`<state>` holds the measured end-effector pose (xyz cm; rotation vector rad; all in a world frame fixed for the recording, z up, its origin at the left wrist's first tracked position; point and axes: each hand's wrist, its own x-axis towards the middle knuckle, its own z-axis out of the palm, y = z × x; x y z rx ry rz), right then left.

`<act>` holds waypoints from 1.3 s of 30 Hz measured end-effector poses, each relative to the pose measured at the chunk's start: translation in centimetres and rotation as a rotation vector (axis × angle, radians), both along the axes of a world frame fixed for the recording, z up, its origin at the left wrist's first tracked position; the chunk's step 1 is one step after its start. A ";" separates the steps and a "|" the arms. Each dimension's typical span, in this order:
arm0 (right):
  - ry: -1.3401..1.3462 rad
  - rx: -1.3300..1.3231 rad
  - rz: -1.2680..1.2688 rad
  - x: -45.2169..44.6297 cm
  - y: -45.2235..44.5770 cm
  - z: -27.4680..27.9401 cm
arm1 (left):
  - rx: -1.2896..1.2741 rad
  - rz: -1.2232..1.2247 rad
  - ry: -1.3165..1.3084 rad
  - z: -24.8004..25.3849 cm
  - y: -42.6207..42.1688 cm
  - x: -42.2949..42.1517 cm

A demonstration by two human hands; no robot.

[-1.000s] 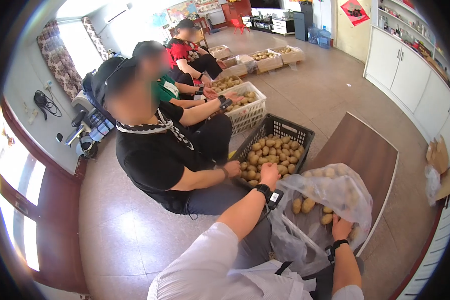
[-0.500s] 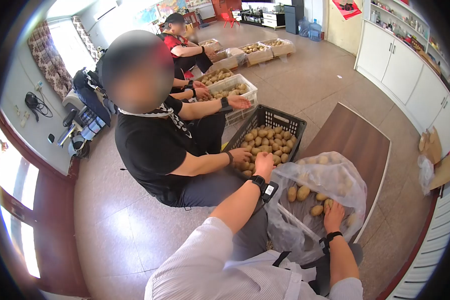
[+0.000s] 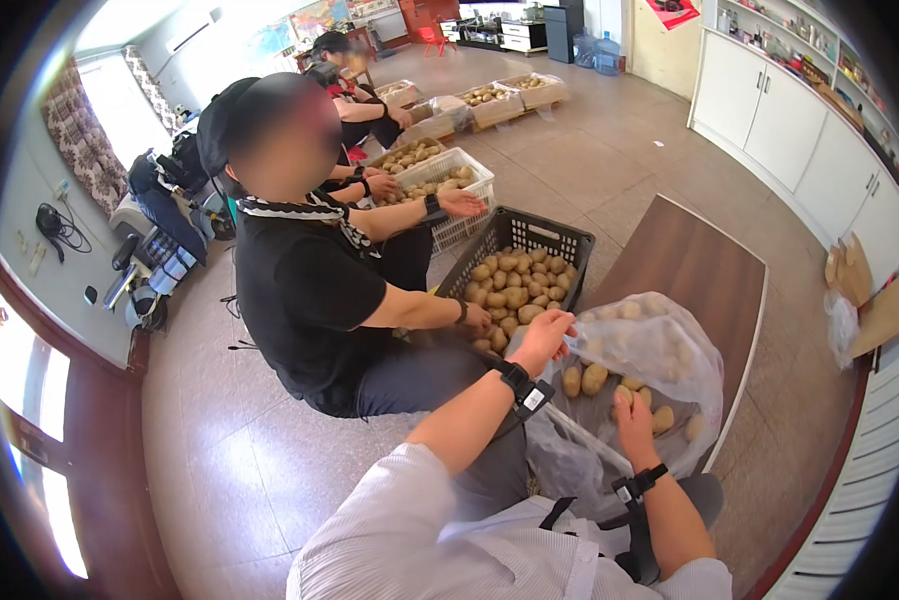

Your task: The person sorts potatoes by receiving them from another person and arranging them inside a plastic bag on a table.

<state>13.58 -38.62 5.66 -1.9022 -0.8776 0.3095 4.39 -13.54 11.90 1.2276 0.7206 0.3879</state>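
My left hand (image 3: pixel 545 340) is at the near edge of a clear plastic bag (image 3: pixel 670 345), its bent fingers closed on the film. My right hand (image 3: pixel 634 425) is inside the bag's mouth, with its fingertips around a potato (image 3: pixel 625 394). Beside it, more loose potatoes (image 3: pixel 595 378) lie in the bag, some seen only through the film. Left of the bag stands a black plastic crate (image 3: pixel 592 262) full of potatoes (image 3: pixel 517 297). A co-worker's hand (image 3: pixel 477 318) rests on those potatoes, close to my left hand.
A co-worker in a black shirt (image 3: pixel 305 270) sits close on my left. A brown board (image 3: pixel 660 250) lies under the bag. White crates (image 3: pixel 485 185) and boxes of potatoes (image 3: pixel 530 95) line up farther back, with other people beside them. White cabinets (image 3: pixel 770 110) stand at the right.
My right hand has moved up and left within the bag, a potato now at its fingertips. My left hand has shifted slightly right along the bag's edge. The view has turned a little.
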 end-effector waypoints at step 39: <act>-0.387 -0.582 0.094 2.7 -1.9 -4.5 | 0.782 0.160 0.143 -15.9 12.5 -0.8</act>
